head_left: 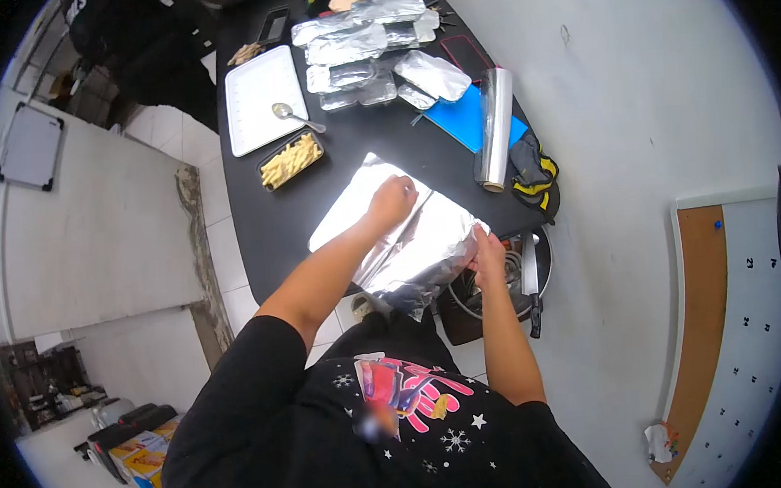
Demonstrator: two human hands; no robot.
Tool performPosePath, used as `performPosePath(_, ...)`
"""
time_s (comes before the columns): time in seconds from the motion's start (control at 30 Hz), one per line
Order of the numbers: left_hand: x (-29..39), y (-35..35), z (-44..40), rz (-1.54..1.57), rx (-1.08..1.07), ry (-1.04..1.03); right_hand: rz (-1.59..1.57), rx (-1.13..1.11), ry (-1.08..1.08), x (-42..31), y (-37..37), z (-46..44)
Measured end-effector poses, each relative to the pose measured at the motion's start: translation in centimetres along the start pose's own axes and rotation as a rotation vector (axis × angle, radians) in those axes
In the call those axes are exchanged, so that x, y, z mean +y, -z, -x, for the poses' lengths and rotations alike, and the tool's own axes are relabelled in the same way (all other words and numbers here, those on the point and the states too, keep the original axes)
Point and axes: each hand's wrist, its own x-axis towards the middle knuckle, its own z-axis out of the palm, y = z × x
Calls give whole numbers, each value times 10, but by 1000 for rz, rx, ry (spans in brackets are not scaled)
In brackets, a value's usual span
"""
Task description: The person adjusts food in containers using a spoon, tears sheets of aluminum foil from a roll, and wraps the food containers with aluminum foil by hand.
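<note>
A large creased sheet of aluminium foil (434, 237) lies over the near edge of the black table, its lower part hanging off. My left hand (393, 201) rests on the sheet's upper part with fingers curled in against the foil. At the sheet's right corner, my right hand (488, 255) pinches the edge between thumb and fingers. Just beyond the foil to the left stands a dark tray of pasta (292, 161), uncovered. A metal spoon (285, 112) lies on the white tray (242, 132) behind it.
Several foil-wrapped packs (345, 45) are stacked at the back. A foil roll (496, 132) lies across a blue folder (459, 118) by the wall, beside a grey-yellow bundle (535, 173). Below the table's right edge, a large knife (531, 276) rests across a round container (546, 258).
</note>
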Motion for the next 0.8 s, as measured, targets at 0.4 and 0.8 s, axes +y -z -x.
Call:
performPosePath(0.4, 16, -17, -15, -148, 97, 150, 264, 108, 212, 24, 11, -14)
performPosePath(0.8, 26, -15, -15, -213, 20, 238, 404, 184, 384, 52, 7, -10)
